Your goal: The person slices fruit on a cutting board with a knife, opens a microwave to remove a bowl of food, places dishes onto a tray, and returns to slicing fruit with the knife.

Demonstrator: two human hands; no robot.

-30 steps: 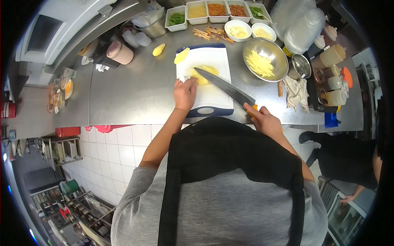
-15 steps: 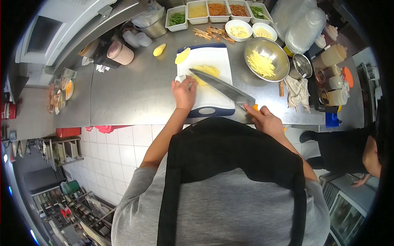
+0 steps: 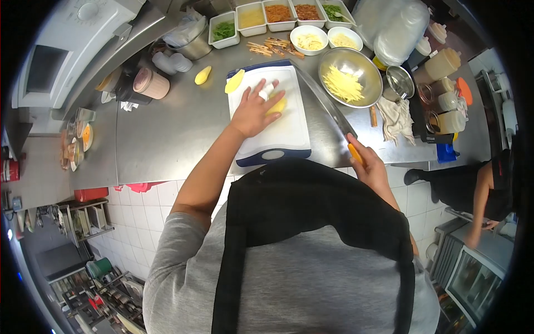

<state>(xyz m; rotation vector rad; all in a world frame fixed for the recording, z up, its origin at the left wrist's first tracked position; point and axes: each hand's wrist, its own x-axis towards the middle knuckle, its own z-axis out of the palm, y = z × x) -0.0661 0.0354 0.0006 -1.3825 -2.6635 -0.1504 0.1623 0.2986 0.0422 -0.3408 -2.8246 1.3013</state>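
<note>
My left hand lies with spread fingers over a pile of thin yellow slices on the white cutting board; it mostly covers them. Something white is around one of its fingers. My right hand is closed around the orange handle of a large kitchen knife. The blade points away from me, just right of the board. Between the board's far left corner and my left hand lies a flat yellow piece. Thin yellow strips fill part of a steel bowl right of the knife.
A peeled yellow piece sits left of the board. White tubs of chopped food line the back, with two small white bowls in front. A crumpled cloth and bottles stand right. Another person is at far right.
The knife has moved off the slices to the right, beyond the board's edge. My left hand has opened and moved forward onto the slices. The person at right has shifted their arm.
</note>
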